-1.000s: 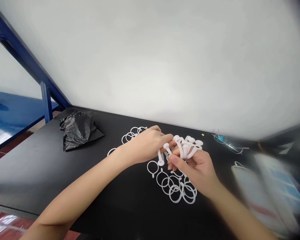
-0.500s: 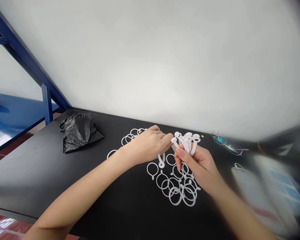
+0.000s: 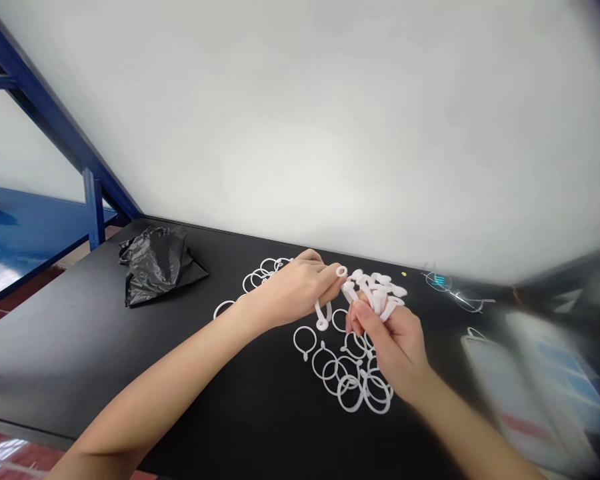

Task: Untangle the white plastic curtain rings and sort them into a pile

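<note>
White plastic curtain rings with small eyelets fill both hands. My right hand [image 3: 397,337] is closed around a bunch of rings [image 3: 377,293], its thumb pressed on them and their eyelets pointing up. Close to its left, my left hand [image 3: 305,287] is closed, with a ring eyelet [image 3: 341,271] at its fingertips and another ring [image 3: 323,321] hanging below the fingers. Its palm side is hidden. Loose, overlapping rings [image 3: 350,393] lie on the black table below the hands. A second group of rings [image 3: 253,280] lies behind my left forearm, partly covered.
A crumpled black plastic bag [image 3: 157,263] lies on the black table [image 3: 220,420] at the left. Eyeglasses [image 3: 453,291] and a blurred phone-like object [image 3: 505,380] are at the right. A white wall [image 3: 300,133] rises behind, with a blue metal frame [image 3: 94,207] at left.
My right hand has turned and dipped slightly, tilting its bunch of rings to the right. A ring eyelet now shows at my left fingertips. The loose rings have stayed put.
</note>
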Motion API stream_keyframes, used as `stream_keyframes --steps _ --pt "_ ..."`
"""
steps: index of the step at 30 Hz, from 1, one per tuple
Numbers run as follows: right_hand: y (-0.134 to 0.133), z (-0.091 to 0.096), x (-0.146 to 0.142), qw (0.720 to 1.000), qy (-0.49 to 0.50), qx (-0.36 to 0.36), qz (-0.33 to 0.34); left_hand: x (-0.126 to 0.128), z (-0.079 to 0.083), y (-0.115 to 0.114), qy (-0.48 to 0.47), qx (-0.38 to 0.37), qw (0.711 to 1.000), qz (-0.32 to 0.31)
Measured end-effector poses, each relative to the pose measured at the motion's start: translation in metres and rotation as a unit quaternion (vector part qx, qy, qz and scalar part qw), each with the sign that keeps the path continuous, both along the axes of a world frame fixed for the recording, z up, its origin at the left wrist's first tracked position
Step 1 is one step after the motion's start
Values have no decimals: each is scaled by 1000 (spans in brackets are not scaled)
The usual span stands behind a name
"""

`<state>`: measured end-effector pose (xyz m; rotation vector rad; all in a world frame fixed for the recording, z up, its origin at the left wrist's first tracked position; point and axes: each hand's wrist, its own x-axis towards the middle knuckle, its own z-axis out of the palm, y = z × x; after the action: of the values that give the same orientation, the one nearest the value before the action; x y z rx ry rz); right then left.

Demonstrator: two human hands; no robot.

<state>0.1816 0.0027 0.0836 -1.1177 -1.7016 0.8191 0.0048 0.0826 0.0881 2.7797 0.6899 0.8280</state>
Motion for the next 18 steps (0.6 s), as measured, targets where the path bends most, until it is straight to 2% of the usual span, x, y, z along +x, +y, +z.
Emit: stream_keyframes --steps 4,7,11,13,18 --pt "5 3 1 998 29 -38 31 -5 4 -1 16 -48 999 6" --pt "5 0 -2 999 8 -36 40 -9 7 -4 -6 -159 987 3" --pt "3 -4 -11 999 -6 -22 41 -11 9 -6 -37 -298 951 -73" --pt "2 -4 -14 999 4 -20 39 -11 11 -7 -45 -329 939 -85" --pt "1 -3 -15 998 48 -27 21 -8 11 -8 -55 -338 939 -32"
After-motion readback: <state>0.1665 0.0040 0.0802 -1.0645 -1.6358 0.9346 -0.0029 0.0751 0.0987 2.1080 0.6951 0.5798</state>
